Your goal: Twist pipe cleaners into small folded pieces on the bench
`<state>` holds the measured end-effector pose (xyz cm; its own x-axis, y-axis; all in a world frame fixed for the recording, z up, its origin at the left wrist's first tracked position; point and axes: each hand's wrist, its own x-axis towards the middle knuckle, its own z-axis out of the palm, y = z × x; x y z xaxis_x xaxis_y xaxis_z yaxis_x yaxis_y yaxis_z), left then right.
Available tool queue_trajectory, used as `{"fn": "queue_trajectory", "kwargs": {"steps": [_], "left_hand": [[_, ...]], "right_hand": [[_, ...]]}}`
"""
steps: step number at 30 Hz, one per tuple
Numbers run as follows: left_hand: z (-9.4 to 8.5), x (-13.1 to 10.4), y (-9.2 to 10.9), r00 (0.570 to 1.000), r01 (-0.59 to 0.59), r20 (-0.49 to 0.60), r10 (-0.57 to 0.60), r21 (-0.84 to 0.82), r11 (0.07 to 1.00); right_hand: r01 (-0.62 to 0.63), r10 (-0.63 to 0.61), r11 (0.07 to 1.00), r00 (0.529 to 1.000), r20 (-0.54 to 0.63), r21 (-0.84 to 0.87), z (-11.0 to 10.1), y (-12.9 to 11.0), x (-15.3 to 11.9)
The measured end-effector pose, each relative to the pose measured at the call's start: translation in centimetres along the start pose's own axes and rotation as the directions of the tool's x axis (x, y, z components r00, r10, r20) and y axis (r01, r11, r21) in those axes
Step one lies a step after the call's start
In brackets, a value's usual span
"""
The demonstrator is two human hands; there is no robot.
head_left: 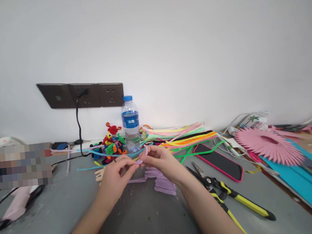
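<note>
A short lilac pipe cleaner (pixel 145 150) is pinched between my two hands, its bent end standing up above the fingers. My left hand (pixel 119 173) grips one end with thumb and forefinger, and my right hand (pixel 163 163) grips the other; the fingertips nearly meet. Below them on the grey table lies a stack of folded lilac pipe cleaners (pixel 164 185), partly covered by my right hand. Beyond the hands, long pipe cleaners in many colours (pixel 191 137) lie in a bundle.
A water bottle (pixel 131 125) stands by the wall beside small colourful pipe-cleaner figures (pixel 114 143). To the right lie yellow-and-black pliers (pixel 230 191) and a pink-cased phone (pixel 219 162). A pink folded-paper fan (pixel 269 146) rests on blue sheets (pixel 293 177). At left is a pink corded tool (pixel 17 202).
</note>
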<state>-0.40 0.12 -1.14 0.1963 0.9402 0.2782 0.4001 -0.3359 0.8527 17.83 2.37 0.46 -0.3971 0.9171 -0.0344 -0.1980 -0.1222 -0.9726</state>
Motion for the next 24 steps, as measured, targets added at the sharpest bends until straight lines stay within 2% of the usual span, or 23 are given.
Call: {"fn": "queue_trajectory", "kwargs": {"steps": [5, 8, 10, 14, 18, 24], "left_hand": [[-0.1, 0.3, 0.7, 0.993, 0.120, 0.024, -0.118, -0.121, 0.985], [0.0, 0.3, 1.2, 0.970, 0.237, 0.124, -0.211, -0.253, 0.938], [0.0, 0.3, 1.4, 0.928, 0.360, 0.233, -0.292, -0.353, 0.864], [0.1, 0.0, 1.3, 0.826, 0.561, 0.406, -0.392, -0.520, 0.644], [0.4, -0.3, 1.0, 0.757, 0.654, 0.511, -0.407, -0.596, 0.467], [0.9, -0.5, 1.0, 0.674, 0.739, 0.662, -0.329, -0.599, 0.308]], "right_hand": [[0.084, -0.084, 0.996, 0.996, 0.004, -0.006, 0.3, -0.3, 0.1], [0.106, -0.106, 0.994, 0.994, -0.008, -0.012, 0.1, -0.3, 0.1], [0.106, -0.106, 0.994, 0.994, 0.005, -0.002, 0.0, -0.3, 0.0], [0.049, -0.058, 0.997, 0.988, 0.144, 0.063, -0.1, -0.3, -0.4], [0.003, -0.013, 0.999, 0.972, 0.234, 0.046, -0.2, -0.6, -0.7], [-0.063, 0.060, 0.998, 0.951, 0.304, 0.000, -0.5, -1.8, -1.2]]}}
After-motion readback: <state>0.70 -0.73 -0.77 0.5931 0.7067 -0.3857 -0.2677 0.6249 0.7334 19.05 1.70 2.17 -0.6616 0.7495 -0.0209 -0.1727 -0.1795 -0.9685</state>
